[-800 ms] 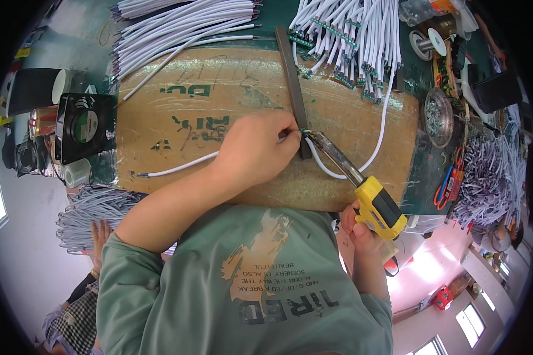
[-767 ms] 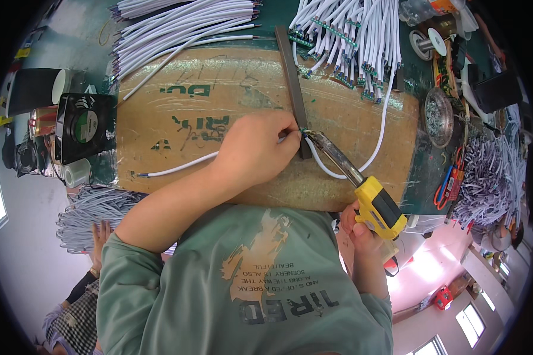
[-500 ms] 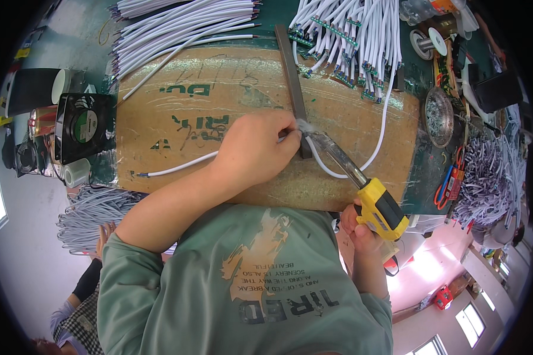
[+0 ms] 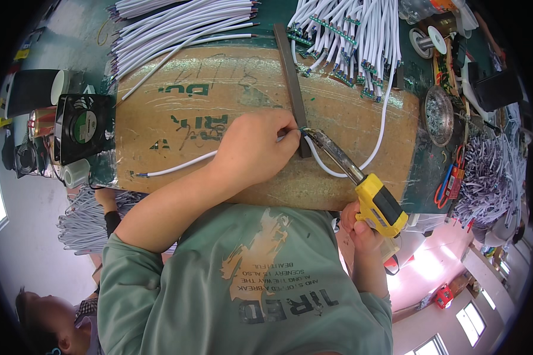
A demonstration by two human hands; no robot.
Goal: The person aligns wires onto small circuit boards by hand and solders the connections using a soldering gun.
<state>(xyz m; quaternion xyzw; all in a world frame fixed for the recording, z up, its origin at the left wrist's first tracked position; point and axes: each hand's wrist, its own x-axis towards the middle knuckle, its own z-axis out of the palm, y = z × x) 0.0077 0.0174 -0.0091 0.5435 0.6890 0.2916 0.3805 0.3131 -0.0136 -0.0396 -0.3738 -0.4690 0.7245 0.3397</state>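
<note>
White wire [image 4: 177, 167] on the cardboard sheet [image 4: 231, 94] looks light and floppy, so the left hand [image 4: 254, 148] pinching near its end seems right. Right hand [image 4: 364, 234] grips the soldering iron [image 4: 361, 183].

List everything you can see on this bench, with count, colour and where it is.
Cardboard sheet: one, brown, bench centre.
Metal bar: one, grey, across the cardboard.
White cable: one, under the left hand.
Cable bundles: many, white, along the top.
Cooling fan: one, black, left edge.
Soldering iron: one, yellow handle, right of centre.
Metal dish: one, silver, right.
Left hand: pinching the cable at the bar.
Right hand: gripping the soldering iron.
</note>
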